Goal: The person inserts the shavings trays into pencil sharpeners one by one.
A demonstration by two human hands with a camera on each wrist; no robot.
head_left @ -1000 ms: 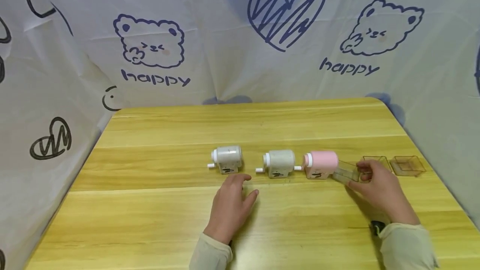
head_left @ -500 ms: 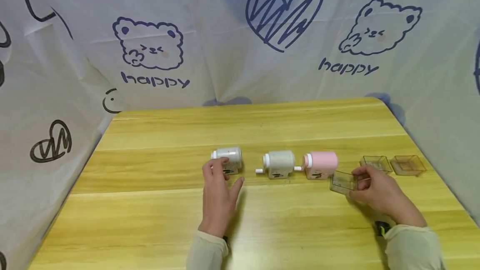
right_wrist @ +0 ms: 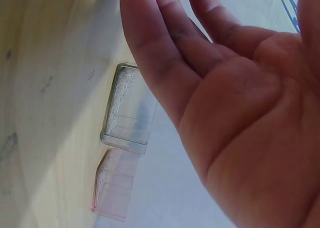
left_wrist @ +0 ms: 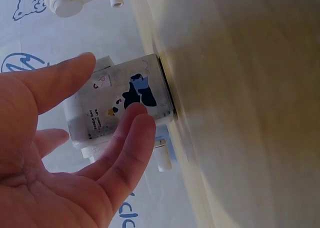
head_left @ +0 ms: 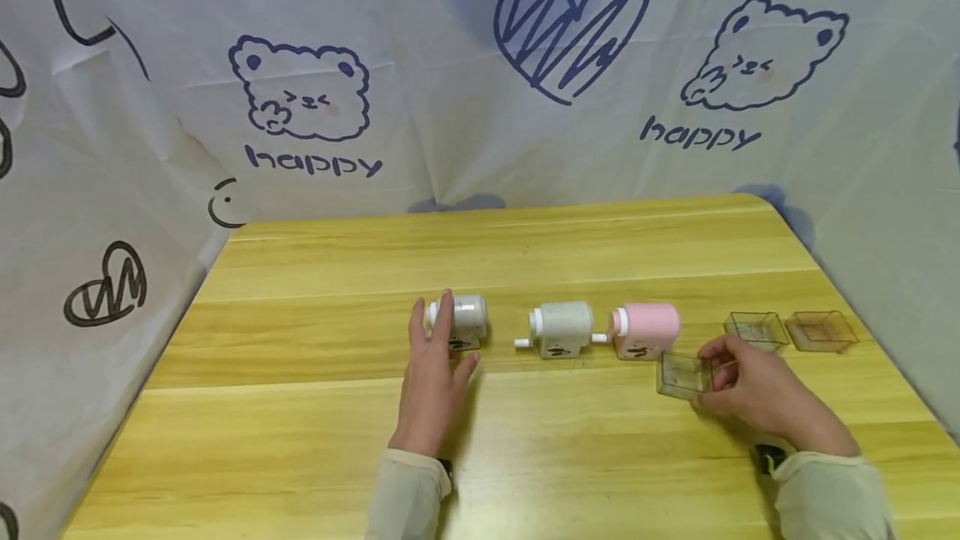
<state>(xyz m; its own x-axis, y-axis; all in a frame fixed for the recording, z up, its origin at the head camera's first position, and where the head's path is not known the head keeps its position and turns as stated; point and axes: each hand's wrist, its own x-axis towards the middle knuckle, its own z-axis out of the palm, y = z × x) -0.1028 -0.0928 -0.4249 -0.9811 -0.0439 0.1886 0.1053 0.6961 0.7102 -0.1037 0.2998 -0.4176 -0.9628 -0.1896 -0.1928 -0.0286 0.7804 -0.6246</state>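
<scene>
In the head view my left hand (head_left: 431,386) reaches over the leftmost hand-crank pencil sharpener (head_left: 471,311), fingers spread and partly covering it. Its panda-printed side (left_wrist: 132,95) faces the palm in the left wrist view; whether the fingers touch it is unclear. A clear greyish shavings drawer (head_left: 681,376) is pinched at its right end between thumb and fingers of my right hand (head_left: 761,394). That drawer is just in front of the pink pencil sharpener (head_left: 651,323). A grey-white pencil sharpener (head_left: 566,323) stands between the other two.
Two more drawers lie at the right side of the wooden table (head_left: 300,407), one clear greyish drawer (head_left: 756,330) and one pinkish drawer (head_left: 821,332). White bits show inside both in the right wrist view. A patterned cloth (head_left: 427,107) hangs behind the table.
My left hand has moved left and forward onto the leftmost sharpener. My right hand has brought its drawer from beside the pink sharpener toward me and slightly left.
</scene>
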